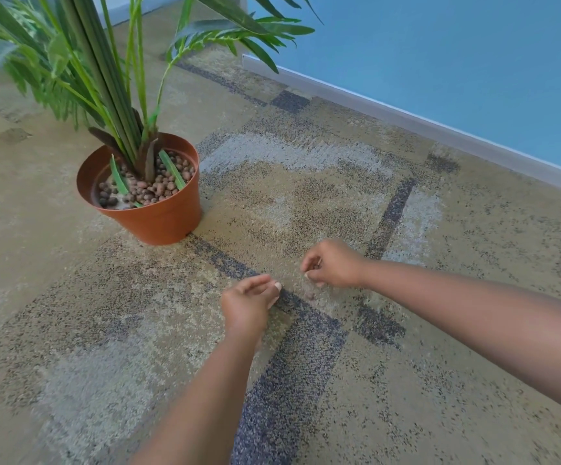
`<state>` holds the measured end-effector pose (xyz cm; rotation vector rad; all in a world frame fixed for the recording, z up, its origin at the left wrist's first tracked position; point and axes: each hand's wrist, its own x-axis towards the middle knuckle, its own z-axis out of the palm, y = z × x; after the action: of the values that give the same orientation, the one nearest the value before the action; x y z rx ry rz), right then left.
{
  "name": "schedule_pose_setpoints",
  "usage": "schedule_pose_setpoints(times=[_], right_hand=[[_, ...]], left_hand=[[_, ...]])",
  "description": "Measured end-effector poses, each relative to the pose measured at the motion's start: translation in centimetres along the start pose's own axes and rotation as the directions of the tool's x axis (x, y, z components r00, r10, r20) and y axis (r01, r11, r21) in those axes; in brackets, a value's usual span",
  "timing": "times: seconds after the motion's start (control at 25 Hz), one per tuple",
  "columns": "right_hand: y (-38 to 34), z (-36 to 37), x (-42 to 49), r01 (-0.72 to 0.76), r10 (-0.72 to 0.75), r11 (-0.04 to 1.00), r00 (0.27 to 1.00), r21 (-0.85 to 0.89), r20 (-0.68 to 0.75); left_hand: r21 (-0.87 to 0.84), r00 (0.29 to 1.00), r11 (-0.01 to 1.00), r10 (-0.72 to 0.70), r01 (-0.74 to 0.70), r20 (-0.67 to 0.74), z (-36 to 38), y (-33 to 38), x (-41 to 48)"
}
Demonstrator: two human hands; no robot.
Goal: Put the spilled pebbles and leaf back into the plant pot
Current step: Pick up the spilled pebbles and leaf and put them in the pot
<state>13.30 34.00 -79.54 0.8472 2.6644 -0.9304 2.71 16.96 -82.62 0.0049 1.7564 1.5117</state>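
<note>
A terracotta plant pot (158,219) stands on the carpet at centre left, with a green palm-like plant (104,78) in it and several brown clay pebbles (158,187) on its soil. Loose green leaves (171,169) lie among them. One small pebble (310,296) lies on the carpet between my hands. My left hand (249,305) hovers just left of it, fingers curled with the tips pinched together. My right hand (331,263) sits just above the pebble, fingers curled into a loose fist. What either hand holds is hidden.
A patterned beige, grey and dark blue carpet (306,380) covers the floor. A blue wall (440,55) with a white skirting board (406,122) runs along the upper right. Long plant fronds overhang the area left of and behind the pot.
</note>
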Motion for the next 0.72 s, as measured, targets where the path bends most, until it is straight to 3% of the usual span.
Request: schedule_pose_setpoints(times=[0.08, 0.24, 0.44, 0.64, 0.72], right_hand=[[0.1, 0.3, -0.8, -0.039, 0.036, 0.997, 0.998, 0.068, 0.047], [-0.1, 2.4, -2.8, -0.016, 0.020, 0.999, 0.994, -0.039, 0.106], [-0.6, 3.2, -3.6, 0.025, -0.019, 0.991, 0.999, -0.133, 0.048], [-2.1, -0.2, -2.5, -0.082, 0.126, 0.972, 0.974, 0.222, -0.190], [-3.7, -0.7, -2.2, -0.025, 0.060, 0.965, 0.990, 0.260, -0.127]], left_hand=[[-0.273, 0.981, 0.944, -0.159, 0.184, 0.111, 0.4, 0.2, -0.5], [-0.379, 0.915, 0.837, -0.323, 0.395, 0.240, 1.8, 0.9, -0.8], [-0.304, 0.903, 0.866, -0.311, 0.398, 0.297, 2.3, 2.1, -0.9], [-0.250, 0.905, 0.891, -0.298, 0.378, 0.304, 1.5, 2.6, -0.8], [-0.272, 0.898, 0.880, -0.298, 0.390, 0.325, 1.4, 2.9, -0.9]])
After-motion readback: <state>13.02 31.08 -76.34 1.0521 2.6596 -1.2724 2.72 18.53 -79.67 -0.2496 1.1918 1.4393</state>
